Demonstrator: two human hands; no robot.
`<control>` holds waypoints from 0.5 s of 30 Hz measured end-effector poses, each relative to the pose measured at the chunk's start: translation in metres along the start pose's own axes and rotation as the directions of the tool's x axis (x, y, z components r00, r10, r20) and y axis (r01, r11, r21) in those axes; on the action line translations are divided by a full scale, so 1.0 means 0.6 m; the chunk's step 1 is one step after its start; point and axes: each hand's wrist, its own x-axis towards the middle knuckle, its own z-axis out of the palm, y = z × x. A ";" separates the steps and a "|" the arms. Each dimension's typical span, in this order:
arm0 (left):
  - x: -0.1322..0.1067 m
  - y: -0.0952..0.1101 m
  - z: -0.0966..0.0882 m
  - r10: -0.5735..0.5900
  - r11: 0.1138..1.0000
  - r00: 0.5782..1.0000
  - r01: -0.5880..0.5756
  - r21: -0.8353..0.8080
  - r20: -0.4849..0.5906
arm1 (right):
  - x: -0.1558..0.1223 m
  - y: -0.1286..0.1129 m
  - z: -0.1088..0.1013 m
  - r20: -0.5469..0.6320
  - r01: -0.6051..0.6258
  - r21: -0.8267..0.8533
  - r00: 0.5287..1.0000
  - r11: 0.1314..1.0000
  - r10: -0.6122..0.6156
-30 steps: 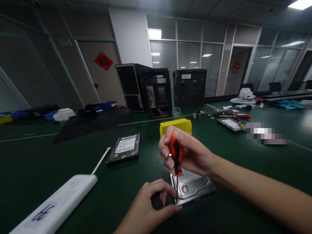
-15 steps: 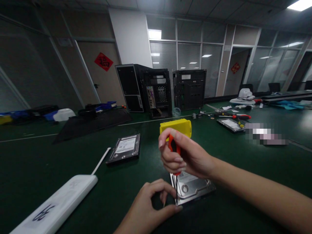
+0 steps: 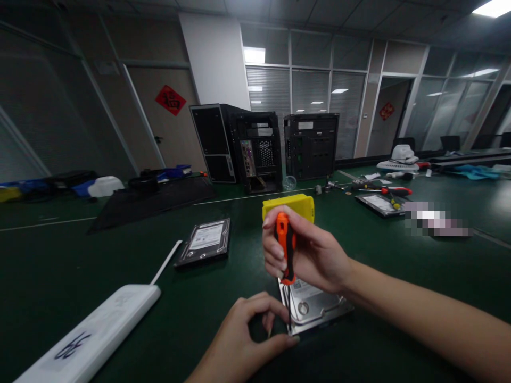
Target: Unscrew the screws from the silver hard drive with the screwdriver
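Nearest, at the near edge of the table, the left hand is being kept curled in a loose ring. Its thumb tip is being pressed against the near left corner of the hard drive; whether anything small is being pinched inside the curl cannot be told. The hard drive is lying flat, silver cover up, just right of that hand, near the middle of the near edge. The screwdriver is being held upright over that same corner, dark shaft pointing down to it, with the tip hidden by the thumb. The orange-and-black handle is being gripped by the right hand, fingers wrapped tight around it, directly above the drive. A long white device with a hand-written mark is lying toward the near left corner. Further in, a second hard drive is lying label up, left of centre. A yellow box is sitting just behind the right hand. A black panel is lying flat toward the far left. A third hard drive is lying among loose tools toward the far right. Two open computer cases are standing at the far edge.
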 end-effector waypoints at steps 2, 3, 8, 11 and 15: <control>0.000 0.002 -0.002 -0.004 1.000 1.000 0.004 0.000 0.004 | 0.001 0.001 -0.002 -0.037 0.012 0.027 0.999 1.000 -0.011; 0.000 0.003 -0.002 -0.003 1.000 1.000 0.003 0.001 0.006 | 0.001 0.001 -0.002 -0.048 0.009 0.035 0.999 0.999 -0.007; 0.001 0.002 -0.002 -0.004 1.000 1.000 0.004 0.010 0.011 | 0.000 -0.005 0.001 -0.025 -0.043 0.035 0.999 0.998 0.044; 0.002 -0.002 0.000 0.002 1.000 1.000 -0.002 0.021 0.009 | -0.001 -0.008 0.002 0.005 -0.045 0.009 0.999 0.999 0.044; 0.002 -0.007 0.003 0.040 0.999 0.999 -0.039 0.016 -0.009 | -0.002 -0.008 0.005 0.027 -0.062 -0.011 0.998 0.998 0.063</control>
